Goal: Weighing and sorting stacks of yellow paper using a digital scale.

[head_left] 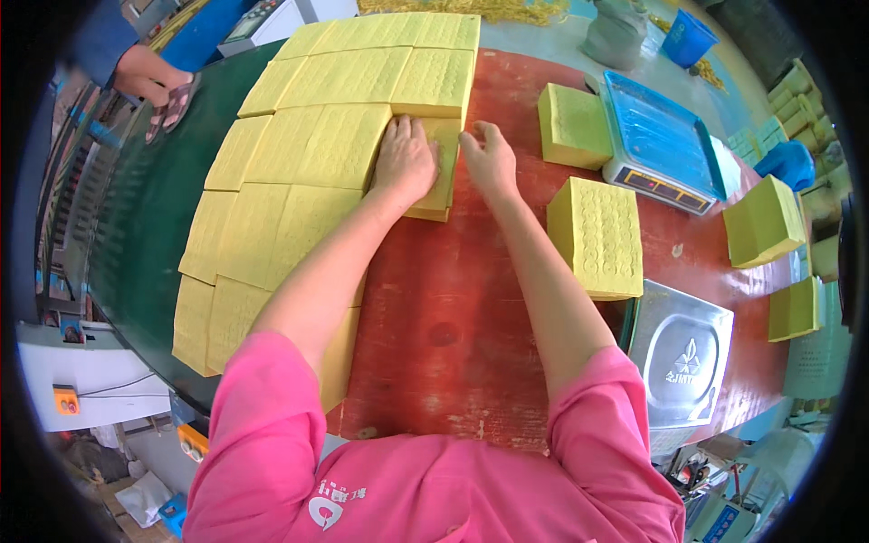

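Note:
Rows of yellow embossed paper stacks (330, 149) fill the left side of the work surface, packed edge to edge. A lower yellow paper stack (444, 172) sits at their right edge, in a gap between taller ones. My left hand (405, 161) lies on this lower stack with its fingers stretched forward, palm down, against the neighbouring stack. At the same stack's right side is my right hand (491, 161), thumb and fingers apart, its fingertips at or just touching the paper's edge. It holds nothing that I can see.
Right of my arms, on the red table (434, 335), stand more yellow stacks (595, 237), a scale with a blue tray (659, 127) and a metal-topped box (683, 353). A green belt (136, 217) runs at left, near another person's sandalled foot (172, 104).

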Tool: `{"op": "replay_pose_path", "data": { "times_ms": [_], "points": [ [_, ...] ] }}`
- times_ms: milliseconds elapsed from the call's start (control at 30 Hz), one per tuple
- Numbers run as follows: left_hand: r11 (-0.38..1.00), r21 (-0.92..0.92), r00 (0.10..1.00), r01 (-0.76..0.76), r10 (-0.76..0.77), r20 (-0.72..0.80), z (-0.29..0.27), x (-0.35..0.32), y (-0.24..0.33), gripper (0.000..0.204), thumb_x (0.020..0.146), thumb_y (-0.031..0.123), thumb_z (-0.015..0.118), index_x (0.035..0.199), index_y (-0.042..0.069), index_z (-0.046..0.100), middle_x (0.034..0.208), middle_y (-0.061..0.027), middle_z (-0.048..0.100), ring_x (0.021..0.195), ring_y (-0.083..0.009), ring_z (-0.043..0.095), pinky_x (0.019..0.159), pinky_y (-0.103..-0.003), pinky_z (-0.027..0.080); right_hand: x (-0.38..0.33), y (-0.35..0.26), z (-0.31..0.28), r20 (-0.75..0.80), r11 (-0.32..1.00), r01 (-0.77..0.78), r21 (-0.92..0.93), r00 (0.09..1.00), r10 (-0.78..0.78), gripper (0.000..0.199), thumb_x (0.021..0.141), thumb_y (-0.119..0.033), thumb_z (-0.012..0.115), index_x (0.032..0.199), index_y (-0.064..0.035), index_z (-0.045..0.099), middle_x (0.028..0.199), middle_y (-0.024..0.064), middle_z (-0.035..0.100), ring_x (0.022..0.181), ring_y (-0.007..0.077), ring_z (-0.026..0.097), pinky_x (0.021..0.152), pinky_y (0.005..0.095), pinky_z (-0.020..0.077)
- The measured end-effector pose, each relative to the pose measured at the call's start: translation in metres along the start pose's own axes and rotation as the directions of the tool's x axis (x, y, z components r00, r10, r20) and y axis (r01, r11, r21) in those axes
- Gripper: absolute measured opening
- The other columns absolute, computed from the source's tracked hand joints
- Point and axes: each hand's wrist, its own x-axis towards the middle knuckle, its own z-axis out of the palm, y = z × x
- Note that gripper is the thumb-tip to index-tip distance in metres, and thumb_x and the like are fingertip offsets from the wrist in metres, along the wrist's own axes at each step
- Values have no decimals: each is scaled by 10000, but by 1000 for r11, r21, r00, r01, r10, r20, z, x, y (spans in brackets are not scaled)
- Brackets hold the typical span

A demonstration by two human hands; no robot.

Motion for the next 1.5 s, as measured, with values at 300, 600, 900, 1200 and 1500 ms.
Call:
{"op": "replay_pose_path", "data": {
  "times_ms": [300,600,900,1200,1500],
  "points": [
    [987,-159,991,-2,23,132,-29,-72,60,525,939,217,514,1329,-123,424,1397,-301,445,1341,-419,387,1153,-450,286,-92,27,-21,94,840,-198,505,980,175,517,893,-147,620,1366,12,486,1252,136,609,1129,190,590,959,317,465],
    [856,-513,988,70,11,153,-153,-256,140,823,798,141,719,1466,-69,287,1455,-322,370,1381,-435,328,1153,-470,279,-299,32,-120,133,912,-156,380,985,114,547,876,-124,616,1372,43,455,1296,229,576,1220,308,557,1029,370,427],
    [-115,-640,520,760,-483,705,-209,-427,159,606,879,125,657,1397,-27,380,1263,-132,531,1135,-197,547,957,-346,461,-404,8,-130,374,940,-27,341,921,-110,551,897,-202,610,1387,-24,434,1335,227,518,1237,357,522,1038,391,424],
    [-497,-575,476,650,-324,817,-193,-492,150,618,881,123,613,1444,59,366,1352,-117,515,1215,-256,544,998,-396,472,-440,9,-145,392,914,-60,400,913,-112,591,896,-225,627,1406,-18,412,1338,219,521,1247,316,524,1030,380,426],
    [-742,-422,407,521,-219,887,-234,-487,169,557,934,223,580,1420,17,405,1325,-149,562,1171,-291,585,999,-423,485,-507,27,-243,616,600,-557,574,777,133,846,926,-492,614,1494,34,272,1470,229,404,1331,288,446,1062,413,397]
  ]
}}
